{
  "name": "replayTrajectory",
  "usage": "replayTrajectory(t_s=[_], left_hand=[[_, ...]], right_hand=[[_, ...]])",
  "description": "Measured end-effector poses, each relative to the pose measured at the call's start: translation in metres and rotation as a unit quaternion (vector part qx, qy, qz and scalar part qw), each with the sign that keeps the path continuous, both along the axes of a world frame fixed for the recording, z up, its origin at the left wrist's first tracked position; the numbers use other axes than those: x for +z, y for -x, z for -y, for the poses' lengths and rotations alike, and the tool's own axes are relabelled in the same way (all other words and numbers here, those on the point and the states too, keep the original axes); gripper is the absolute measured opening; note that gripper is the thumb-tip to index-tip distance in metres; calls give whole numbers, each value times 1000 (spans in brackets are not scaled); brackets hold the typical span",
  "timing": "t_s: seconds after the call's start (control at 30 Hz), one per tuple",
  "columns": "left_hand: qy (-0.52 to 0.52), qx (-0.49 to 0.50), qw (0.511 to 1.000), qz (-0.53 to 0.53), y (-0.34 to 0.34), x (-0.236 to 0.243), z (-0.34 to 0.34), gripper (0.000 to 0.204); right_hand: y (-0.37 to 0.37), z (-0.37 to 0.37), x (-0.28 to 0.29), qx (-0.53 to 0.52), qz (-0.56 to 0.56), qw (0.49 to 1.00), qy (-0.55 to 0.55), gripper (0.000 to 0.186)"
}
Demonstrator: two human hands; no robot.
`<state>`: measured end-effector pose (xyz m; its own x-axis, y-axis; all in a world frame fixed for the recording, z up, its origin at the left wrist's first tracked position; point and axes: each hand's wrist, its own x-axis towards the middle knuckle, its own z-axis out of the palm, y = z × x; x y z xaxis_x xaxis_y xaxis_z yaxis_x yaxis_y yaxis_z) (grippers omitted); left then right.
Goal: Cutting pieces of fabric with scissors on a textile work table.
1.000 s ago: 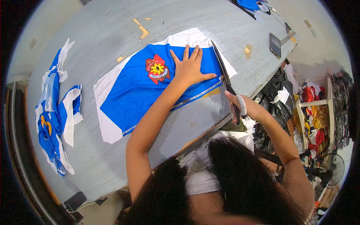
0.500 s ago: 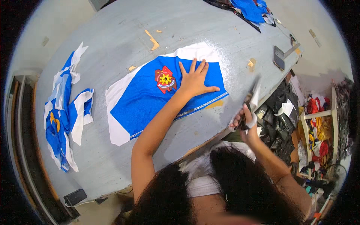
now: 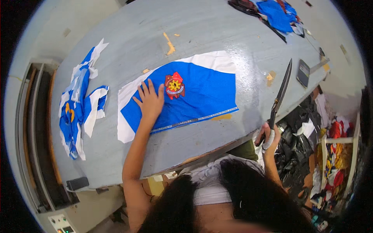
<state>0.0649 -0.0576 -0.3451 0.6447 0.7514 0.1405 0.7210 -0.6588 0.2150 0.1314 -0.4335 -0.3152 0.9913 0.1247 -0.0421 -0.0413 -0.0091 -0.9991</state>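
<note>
A blue fabric piece (image 3: 206, 89) with a white margin lies spread on the grey table (image 3: 194, 143). Near its middle sits a red and yellow emblem (image 3: 174, 85), and a printed strip runs along its near edge. My left hand (image 3: 151, 101) rests flat on the left part of the blue cloth, fingers spread, just left of the emblem. In my right hand (image 3: 269, 136) are large dark-bladed scissors (image 3: 279, 99), gripped by the handles at the table's right edge. Their blades look closed and point away from me, apart from the cloth.
Crumpled blue and white scraps (image 3: 79, 103) lie at the left. More blue and dark cloth (image 3: 276, 15) is heaped at the far right, and a phone (image 3: 303, 73) lies near the right edge. Black plastic bags (image 3: 291, 155) and a shelf of colourful cloth (image 3: 338, 140) stand beyond it.
My left hand has slid from the right part of the cloth to its left part. The scissors have swung to point farther away from me, and the whole view has shifted slightly.
</note>
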Motion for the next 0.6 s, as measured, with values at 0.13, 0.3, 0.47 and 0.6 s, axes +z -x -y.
replayTrajectory(t_s=[0.13,0.3,0.47,0.6], left_hand=[[-61,-123,990,22,12,2,-92,59],[-165,-259,951,9,2,11,-167,47],[86,-266,903,326,-35,12,-88,36],[-71,-359,929,50,-20,20,27,39]], right_hand=[[-22,3,-4,153,-20,980,-129,22],[-22,-3,-4,302,-125,934,-143,33],[-25,35,9,436,-214,874,-32,38],[-21,62,23,516,-256,810,112,37]])
